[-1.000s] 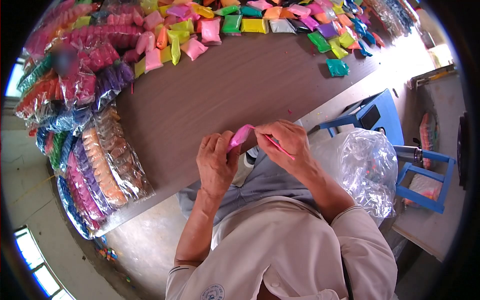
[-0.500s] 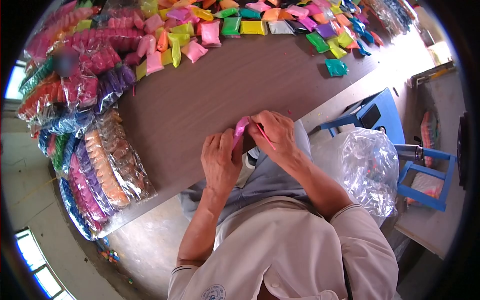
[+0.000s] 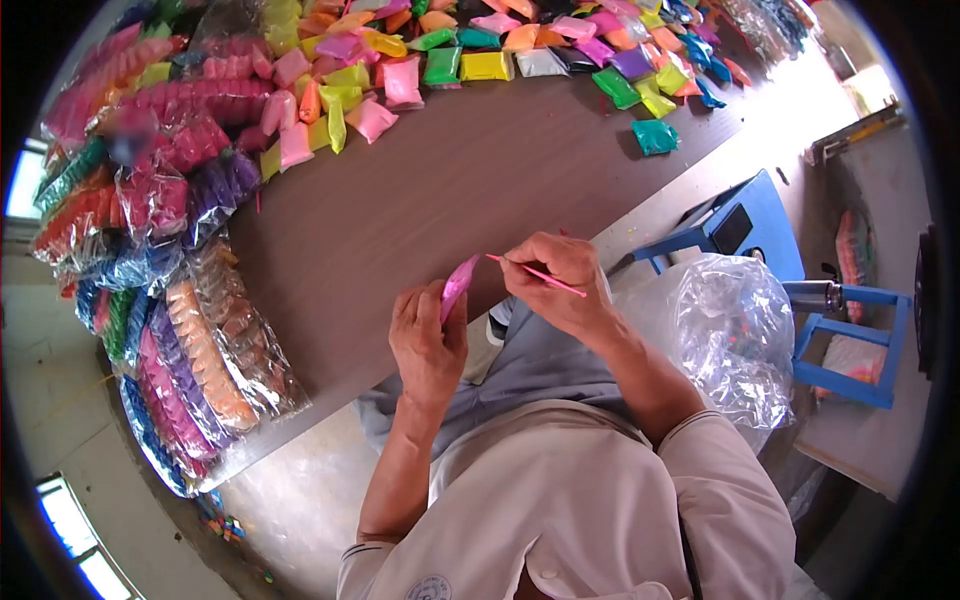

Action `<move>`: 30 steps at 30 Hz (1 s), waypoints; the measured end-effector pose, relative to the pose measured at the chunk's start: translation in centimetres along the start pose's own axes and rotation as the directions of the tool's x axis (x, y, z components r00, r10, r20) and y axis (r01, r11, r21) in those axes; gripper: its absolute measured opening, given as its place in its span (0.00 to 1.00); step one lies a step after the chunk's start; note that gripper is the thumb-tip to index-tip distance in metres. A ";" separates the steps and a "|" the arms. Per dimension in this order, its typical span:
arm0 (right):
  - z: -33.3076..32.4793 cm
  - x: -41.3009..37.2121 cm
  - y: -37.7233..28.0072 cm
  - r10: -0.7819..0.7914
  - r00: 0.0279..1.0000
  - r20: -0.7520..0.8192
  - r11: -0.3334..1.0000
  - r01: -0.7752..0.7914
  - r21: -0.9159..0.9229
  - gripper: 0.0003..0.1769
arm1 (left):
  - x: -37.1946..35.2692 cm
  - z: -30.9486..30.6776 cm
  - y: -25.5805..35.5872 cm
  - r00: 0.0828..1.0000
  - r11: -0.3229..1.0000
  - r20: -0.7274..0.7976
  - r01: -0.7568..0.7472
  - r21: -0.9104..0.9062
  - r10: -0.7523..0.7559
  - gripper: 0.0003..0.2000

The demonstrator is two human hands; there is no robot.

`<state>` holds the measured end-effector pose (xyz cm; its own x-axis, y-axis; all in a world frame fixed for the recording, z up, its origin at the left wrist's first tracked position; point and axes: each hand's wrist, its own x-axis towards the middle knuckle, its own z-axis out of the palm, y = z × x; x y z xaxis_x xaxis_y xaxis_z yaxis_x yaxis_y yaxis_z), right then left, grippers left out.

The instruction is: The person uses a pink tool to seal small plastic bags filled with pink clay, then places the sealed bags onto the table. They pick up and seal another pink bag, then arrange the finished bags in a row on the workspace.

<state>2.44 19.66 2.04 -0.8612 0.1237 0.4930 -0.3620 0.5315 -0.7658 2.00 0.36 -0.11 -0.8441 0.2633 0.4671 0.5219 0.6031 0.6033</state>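
My left hand (image 3: 428, 335) is closed on the lower end of a shiny pink-purple packet (image 3: 459, 284), whose upper end points up and to the right. My right hand (image 3: 556, 277) is to the right of it, its fingers pinching a thin pink stick (image 3: 540, 273). The stick's left tip points toward the packet, with a small gap between them. Both hands are over the front edge of the brown table (image 3: 380, 215).
Small colourful packets (image 3: 485, 66) lie along the table's far side. Clear bags of packets (image 3: 210, 345) are piled at the left. To the right are a clear plastic bag (image 3: 728, 335), a blue machine (image 3: 745, 228) and a blue frame (image 3: 845, 368).
My hands have moved apart; the pink stick's tip is now away from the packet. My left hand has shifted slightly left and down with the packet, while my right hand has moved right.
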 end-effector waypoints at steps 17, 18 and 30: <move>-0.2 0.7 1.0 -0.050 0.975 0.215 0.992 0.073 -0.103 0.08 | 0.3 -0.2 0.4 0.998 0.999 0.061 -0.002 0.043 -0.001 0.12; -0.2 0.6 1.1 -0.039 0.974 0.223 0.990 0.069 -0.126 0.08 | 0.3 -0.2 0.4 0.997 0.998 0.076 -0.009 0.059 0.004 0.12; 0.9 -0.9 1.5 -0.027 0.976 0.217 0.969 0.079 -0.233 0.13 | 0.8 -0.1 0.9 0.984 0.994 0.176 -0.032 0.104 0.013 0.12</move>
<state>2.35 19.57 0.08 -0.9079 -0.0756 0.4124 -0.3358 0.7199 -0.6074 1.81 1.00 0.85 -0.8457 0.3998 0.3534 0.5328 0.6693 0.5179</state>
